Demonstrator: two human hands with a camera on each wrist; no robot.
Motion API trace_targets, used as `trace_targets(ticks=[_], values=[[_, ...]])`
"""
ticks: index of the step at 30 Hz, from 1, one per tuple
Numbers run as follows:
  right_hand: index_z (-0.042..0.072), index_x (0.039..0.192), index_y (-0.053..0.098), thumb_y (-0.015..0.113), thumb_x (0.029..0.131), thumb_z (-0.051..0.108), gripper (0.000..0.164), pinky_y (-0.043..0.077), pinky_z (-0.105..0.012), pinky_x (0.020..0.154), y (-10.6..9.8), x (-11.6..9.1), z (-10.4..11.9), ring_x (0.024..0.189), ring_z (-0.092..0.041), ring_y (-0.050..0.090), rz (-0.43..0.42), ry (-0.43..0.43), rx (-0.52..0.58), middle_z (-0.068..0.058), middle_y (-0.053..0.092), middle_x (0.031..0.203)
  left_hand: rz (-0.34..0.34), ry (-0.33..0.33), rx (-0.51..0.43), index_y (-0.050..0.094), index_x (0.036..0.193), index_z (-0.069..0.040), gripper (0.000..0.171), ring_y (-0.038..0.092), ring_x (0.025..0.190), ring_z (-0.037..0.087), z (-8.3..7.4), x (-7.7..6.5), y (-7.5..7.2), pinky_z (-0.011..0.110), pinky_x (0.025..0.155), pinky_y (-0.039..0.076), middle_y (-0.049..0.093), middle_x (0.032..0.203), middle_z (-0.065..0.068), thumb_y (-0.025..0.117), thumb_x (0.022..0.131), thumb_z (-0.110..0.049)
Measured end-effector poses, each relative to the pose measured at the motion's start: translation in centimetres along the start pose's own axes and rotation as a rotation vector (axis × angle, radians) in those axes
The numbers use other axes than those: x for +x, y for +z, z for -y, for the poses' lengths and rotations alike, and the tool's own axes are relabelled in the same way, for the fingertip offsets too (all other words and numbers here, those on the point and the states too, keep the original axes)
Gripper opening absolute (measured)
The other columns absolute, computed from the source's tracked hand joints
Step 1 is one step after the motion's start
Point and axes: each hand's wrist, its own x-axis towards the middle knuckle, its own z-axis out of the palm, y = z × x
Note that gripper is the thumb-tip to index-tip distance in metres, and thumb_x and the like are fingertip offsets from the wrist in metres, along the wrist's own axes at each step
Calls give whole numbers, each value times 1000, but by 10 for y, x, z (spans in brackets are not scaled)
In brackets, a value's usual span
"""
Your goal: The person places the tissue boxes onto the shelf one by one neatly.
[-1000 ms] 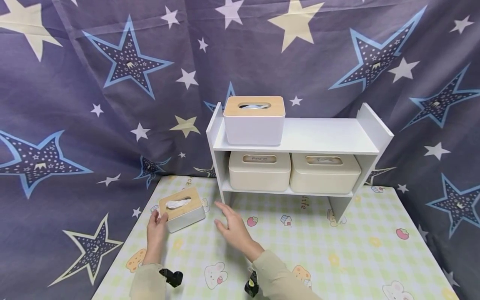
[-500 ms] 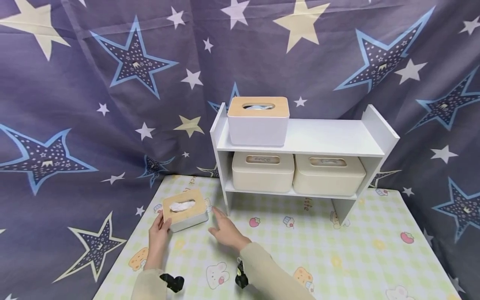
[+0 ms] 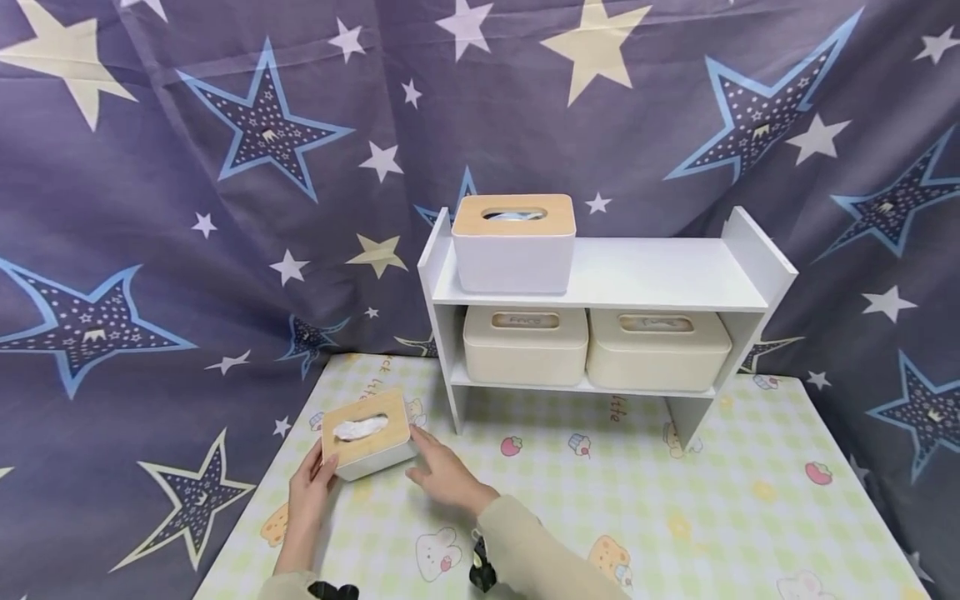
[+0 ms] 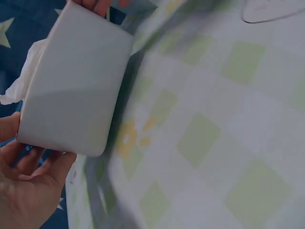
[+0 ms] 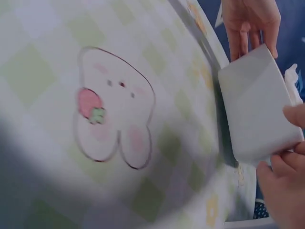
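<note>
A small white tissue box (image 3: 378, 458) with a light wooden lid is in both hands at the left side of the table, white tissue (image 3: 362, 427) showing in its slot. My left hand (image 3: 306, 492) grips its left end, thumb on the lid edge and fingers beneath, as the left wrist view shows. At the other end my right hand (image 3: 450, 477) holds the box, with its thumb near the lid side and its fingers curled at the corner in the right wrist view. A shadow gap lies under the tilted box in both wrist views.
A white two-tier shelf (image 3: 652, 271) stands at the back. On its upper board sits a larger white tissue box (image 3: 513, 262) with a wooden lid. Below are two cream boxes (image 3: 525, 354). The checked tablecloth (image 3: 570, 517) meets a starry curtain (image 3: 247, 250) behind.
My right hand has moved left from beside the box and taken hold of its right end. The box has shifted slightly toward me; my left hand has kept its grip.
</note>
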Motion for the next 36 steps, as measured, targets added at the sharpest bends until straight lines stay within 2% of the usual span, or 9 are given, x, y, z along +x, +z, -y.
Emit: trace_targets(ticks=[3,8,14,19,23,26,29,33,36], values=[[4,156,30,57,100,15,63,34,-43,123,-2,-10,4,147,-28,38,-82,-72,-46,-11,34,161,22,6,-30,17,160,-13,67,46,93,-28,-4,-10,-3,-1,84,48,20,166,13,50,105,-32],[5,150,43,63,98,16,57,46,-39,116,-5,-28,10,136,-25,53,-258,-183,-97,-11,50,150,54,19,-42,17,160,-12,68,48,94,-25,-16,-30,-6,0,83,49,20,165,17,50,105,-31],[5,133,57,71,91,14,45,55,-29,104,-11,-44,14,114,-21,63,-485,-321,26,-8,60,129,74,37,-46,22,159,-8,64,53,99,-22,-34,-59,-2,5,85,54,39,154,-3,51,105,-26],[3,123,58,72,90,10,37,57,-23,98,-22,-61,19,105,-19,63,-619,-430,52,-8,59,120,88,36,-35,26,157,-6,66,55,100,-20,-51,-83,10,9,86,56,37,156,6,56,103,-28],[2,123,58,72,89,7,37,58,-24,97,-37,-78,21,106,-20,63,-681,-491,22,-9,59,118,80,64,-53,33,155,-5,66,59,100,-17,-63,-99,22,11,84,58,54,136,-17,62,100,-27],[2,124,57,71,89,5,38,59,-26,97,-50,-90,24,107,-20,63,-699,-490,35,-10,58,118,101,158,-94,36,152,1,64,61,103,-14,-71,-108,31,13,84,59,55,116,-34,64,98,-18],[2,124,58,72,88,1,39,59,-28,98,-63,-101,25,107,-21,63,-713,-479,74,-10,58,118,130,220,-100,37,151,3,62,59,107,-15,-81,-115,41,13,86,58,54,120,-33,64,98,-13],[1,122,58,73,84,-5,42,58,-28,98,-81,-116,26,107,-21,63,-739,-475,113,-12,58,117,143,245,-51,40,150,0,61,54,113,-18,-94,-124,56,11,90,56,50,136,-20,66,96,-13],[-1,122,58,73,83,-7,43,57,-26,99,-95,-128,25,108,-16,62,-766,-474,131,-14,58,117,160,300,-37,43,149,0,60,52,116,-17,-105,-131,69,10,93,54,50,140,-20,67,95,-10]])
